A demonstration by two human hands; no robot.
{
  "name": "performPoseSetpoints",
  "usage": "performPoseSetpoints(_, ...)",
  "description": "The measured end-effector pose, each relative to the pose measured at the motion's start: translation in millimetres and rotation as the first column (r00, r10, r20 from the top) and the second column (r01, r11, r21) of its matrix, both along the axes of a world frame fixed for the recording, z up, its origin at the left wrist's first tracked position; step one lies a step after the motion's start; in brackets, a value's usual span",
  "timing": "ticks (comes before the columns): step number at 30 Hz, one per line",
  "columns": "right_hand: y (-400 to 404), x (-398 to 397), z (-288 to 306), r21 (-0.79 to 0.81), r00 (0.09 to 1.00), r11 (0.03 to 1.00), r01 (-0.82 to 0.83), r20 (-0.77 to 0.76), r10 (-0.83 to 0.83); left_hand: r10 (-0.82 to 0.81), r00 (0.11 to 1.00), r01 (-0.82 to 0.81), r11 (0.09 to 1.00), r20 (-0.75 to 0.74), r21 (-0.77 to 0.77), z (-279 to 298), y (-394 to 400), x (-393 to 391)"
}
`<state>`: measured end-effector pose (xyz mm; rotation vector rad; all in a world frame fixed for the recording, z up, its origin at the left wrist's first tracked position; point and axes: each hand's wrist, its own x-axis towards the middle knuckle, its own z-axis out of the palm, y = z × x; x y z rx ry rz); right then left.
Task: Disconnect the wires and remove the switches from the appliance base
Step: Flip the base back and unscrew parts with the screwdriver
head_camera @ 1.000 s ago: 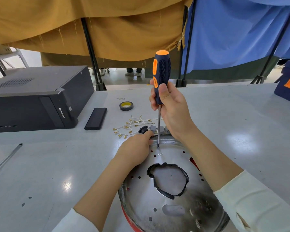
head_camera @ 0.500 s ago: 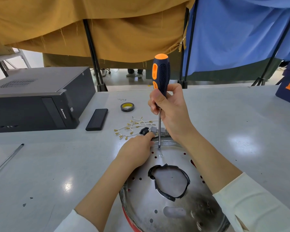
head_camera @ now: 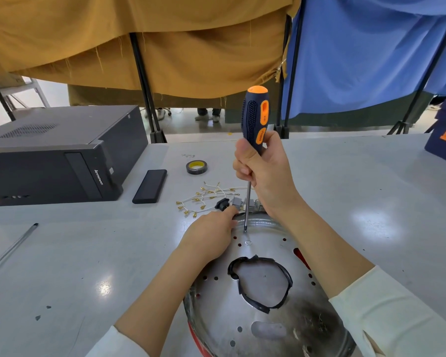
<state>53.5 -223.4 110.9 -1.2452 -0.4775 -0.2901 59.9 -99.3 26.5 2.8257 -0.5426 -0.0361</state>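
Grey desk [head_camera: 371, 202] carries a black computer case [head_camera: 52, 155] at the far left and the round metal appliance base [head_camera: 263, 292] at the near middle, upside down. On the base's far rim the left hand [head_camera: 209, 234] rests, fingers curled over the edge. Above it the right hand [head_camera: 264, 171] has its grip clamped on a screwdriver [head_camera: 254, 119], held upright with its tip on the base. Just beyond the rim lie loose white wires [head_camera: 206, 197] and a black switch [head_camera: 222, 203]. Farther off sit a tape roll [head_camera: 196, 167] and a flat black box [head_camera: 150, 186].
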Motion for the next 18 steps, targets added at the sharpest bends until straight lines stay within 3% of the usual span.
performPoseSetpoints(7,-0.9,0.1,-2.6,-0.038,1.0,0.999,-0.018,0.023,0.019,0.006,1.0,-0.006,1.0,-0.004,0.006,-1.5,0.4,0.3)
performPoseSetpoints(13,3.8,-1.6,3.2,0.041,0.992,0.992,-0.118,-0.038,0.119,0.006,1.0,-0.006,1.0,0.006,-0.003,-2.2,-0.3,0.1)
performPoseSetpoints(18,3.6,-0.6,0.0,0.024,0.998,0.998,-0.054,-0.032,0.055,0.01,1.0,-0.01,1.0,0.0,-0.01,-2.9,1.1,1.3)
